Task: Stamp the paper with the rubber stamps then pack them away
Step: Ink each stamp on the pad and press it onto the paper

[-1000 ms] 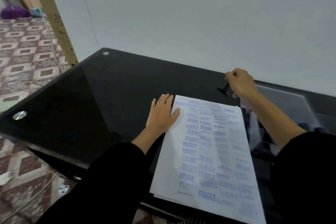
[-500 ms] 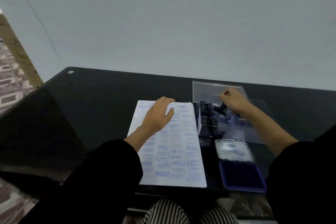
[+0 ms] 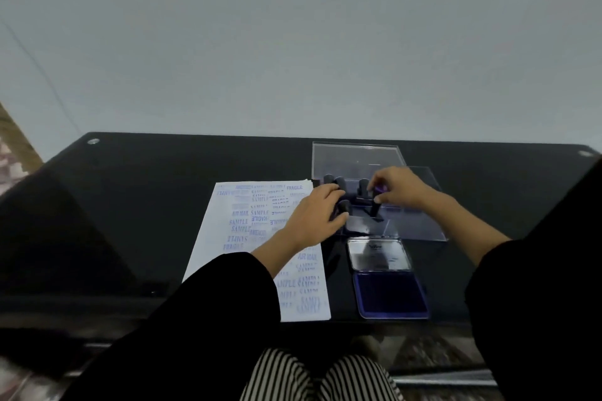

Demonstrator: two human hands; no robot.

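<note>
A white paper [image 3: 241,238] covered in blue stamp prints lies on the black glass table [image 3: 163,205]. To its right stands a clear plastic box [image 3: 420,221] holding several black rubber stamps [image 3: 338,184]. My left hand [image 3: 317,215] reaches over the paper's right edge into the box, fingers curled around a black stamp handle [image 3: 343,205]. My right hand [image 3: 399,187] is over the box and pinches another stamp [image 3: 378,202] with a purple top. An open ink pad [image 3: 391,295] with its lid [image 3: 379,254] folded back lies in front of the box.
The box's clear lid [image 3: 355,156] stands open behind it against the pale wall. The table's near edge runs just past the paper and ink pad, above my striped trousers [image 3: 312,374]. Patterned floor shows at far left.
My head has turned right, bringing the box and ink pad to the centre. My left hand left the paper's top and moved right into the box. My right hand stayed over the stamps.
</note>
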